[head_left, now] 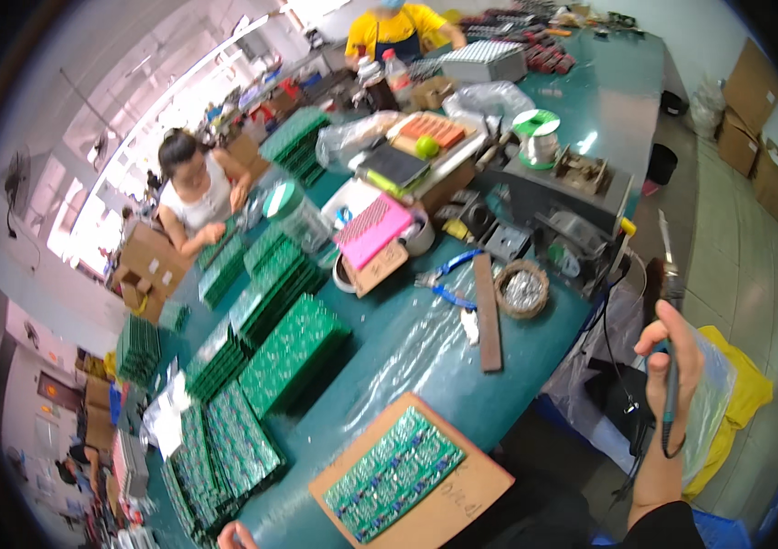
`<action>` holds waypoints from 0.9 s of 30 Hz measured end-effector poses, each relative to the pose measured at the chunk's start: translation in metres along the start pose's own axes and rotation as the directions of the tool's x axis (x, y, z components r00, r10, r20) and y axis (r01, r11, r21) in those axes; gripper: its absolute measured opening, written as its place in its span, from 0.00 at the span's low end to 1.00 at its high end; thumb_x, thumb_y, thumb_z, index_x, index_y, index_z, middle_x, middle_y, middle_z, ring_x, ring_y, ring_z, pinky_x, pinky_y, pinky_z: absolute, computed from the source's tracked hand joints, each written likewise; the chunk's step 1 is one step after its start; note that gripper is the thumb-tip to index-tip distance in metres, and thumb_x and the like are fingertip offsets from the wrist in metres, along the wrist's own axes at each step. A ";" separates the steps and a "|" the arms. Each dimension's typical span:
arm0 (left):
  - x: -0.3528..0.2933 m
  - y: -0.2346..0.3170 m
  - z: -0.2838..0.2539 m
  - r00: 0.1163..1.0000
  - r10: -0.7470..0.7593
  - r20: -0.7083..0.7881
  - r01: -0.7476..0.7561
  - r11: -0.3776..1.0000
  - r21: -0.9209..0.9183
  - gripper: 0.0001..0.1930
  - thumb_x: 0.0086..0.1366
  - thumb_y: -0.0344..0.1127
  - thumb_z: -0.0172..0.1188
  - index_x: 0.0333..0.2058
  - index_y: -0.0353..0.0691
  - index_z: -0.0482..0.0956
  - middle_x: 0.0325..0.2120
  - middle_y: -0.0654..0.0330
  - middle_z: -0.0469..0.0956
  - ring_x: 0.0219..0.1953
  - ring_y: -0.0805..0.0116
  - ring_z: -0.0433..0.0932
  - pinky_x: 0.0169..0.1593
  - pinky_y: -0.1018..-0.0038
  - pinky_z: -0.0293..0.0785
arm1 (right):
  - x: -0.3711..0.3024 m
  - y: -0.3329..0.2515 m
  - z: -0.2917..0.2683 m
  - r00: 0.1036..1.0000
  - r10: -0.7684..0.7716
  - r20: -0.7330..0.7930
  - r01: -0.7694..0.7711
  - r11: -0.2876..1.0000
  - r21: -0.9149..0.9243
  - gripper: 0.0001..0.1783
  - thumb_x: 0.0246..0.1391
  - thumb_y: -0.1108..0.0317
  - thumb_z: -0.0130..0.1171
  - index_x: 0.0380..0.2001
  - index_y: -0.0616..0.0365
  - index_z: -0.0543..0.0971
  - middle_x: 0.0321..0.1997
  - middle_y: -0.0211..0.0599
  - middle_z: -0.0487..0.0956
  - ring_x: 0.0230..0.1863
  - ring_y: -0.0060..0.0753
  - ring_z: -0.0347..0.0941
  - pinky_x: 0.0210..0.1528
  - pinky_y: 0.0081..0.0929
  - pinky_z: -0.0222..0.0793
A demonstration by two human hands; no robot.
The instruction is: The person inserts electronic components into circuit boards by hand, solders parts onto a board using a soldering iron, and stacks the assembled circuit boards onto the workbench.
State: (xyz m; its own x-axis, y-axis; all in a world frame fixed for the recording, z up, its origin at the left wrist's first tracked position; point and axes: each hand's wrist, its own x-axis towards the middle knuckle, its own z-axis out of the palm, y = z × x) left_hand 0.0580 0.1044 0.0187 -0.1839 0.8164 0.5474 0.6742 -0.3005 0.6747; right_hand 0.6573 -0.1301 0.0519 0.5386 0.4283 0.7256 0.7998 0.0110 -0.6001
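My right hand (674, 366) is closed around the handle of a soldering iron (671, 285), held upright off the table's right edge with its metal tip pointing up. A cord runs down from the handle past my wrist. Before me a green circuit board (395, 473) with rows of small parts lies on a piece of brown cardboard (485, 489). Only fingertips of my left hand (238, 536) show at the bottom edge, near stacked boards (241, 439); the rest is cut off, so its grip cannot be told.
Green board stacks (293, 352) line the table's left side. Ahead lie blue-handled pliers (451, 279), a brown strip (488, 316), a round container of metallic material (522, 288) and a solder spool (537, 139). A co-worker (201, 197) handles boards across the table; another person (398, 32) stands farther back.
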 end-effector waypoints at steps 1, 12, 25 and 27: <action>0.003 0.022 0.014 0.999 -0.007 0.038 0.007 1.000 0.003 0.04 0.68 0.26 0.58 0.40 0.32 0.76 0.38 0.63 0.75 0.40 0.75 0.72 0.46 0.76 0.70 | 0.002 -0.010 0.010 0.998 -0.034 0.053 0.036 0.998 -0.046 0.31 0.65 0.45 0.52 0.55 0.63 0.72 0.33 0.39 0.79 0.31 0.25 0.74 0.34 0.21 0.67; -0.034 0.045 0.012 0.904 -0.395 0.163 0.427 0.819 -0.383 0.08 0.70 0.33 0.50 0.38 0.38 0.77 0.36 0.69 0.72 0.29 0.85 0.60 0.33 0.84 0.55 | -0.004 0.030 0.147 0.585 0.647 0.488 -0.393 -0.300 0.869 0.25 0.68 0.59 0.48 0.62 0.63 0.65 0.60 0.57 0.70 0.65 0.50 0.65 0.64 0.43 0.65; -0.090 0.055 0.026 0.904 -0.412 0.116 0.422 0.903 -0.081 0.07 0.70 0.30 0.55 0.40 0.36 0.81 0.27 0.70 0.65 0.27 0.83 0.58 0.29 0.82 0.56 | -0.020 0.101 0.122 0.494 0.538 0.683 -0.236 -0.673 0.701 0.21 0.65 0.80 0.46 0.60 0.73 0.64 0.57 0.50 0.71 0.61 0.43 0.66 0.60 0.38 0.65; -0.091 0.064 0.031 0.920 -0.326 0.216 0.326 0.945 0.037 0.08 0.71 0.31 0.55 0.41 0.36 0.82 0.26 0.68 0.65 0.25 0.79 0.59 0.27 0.79 0.57 | -0.029 0.087 0.114 0.462 0.573 0.677 -0.258 -0.643 0.721 0.25 0.65 0.78 0.46 0.64 0.72 0.61 0.57 0.48 0.71 0.59 0.37 0.67 0.58 0.33 0.67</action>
State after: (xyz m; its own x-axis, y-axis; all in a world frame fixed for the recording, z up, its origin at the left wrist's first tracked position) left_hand 0.1400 0.0261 -0.0032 -0.2346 0.9558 0.1772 0.6035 0.0003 0.7973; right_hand 0.6812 -0.0391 -0.0602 0.5277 0.8159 -0.2363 -0.8447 0.5335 -0.0441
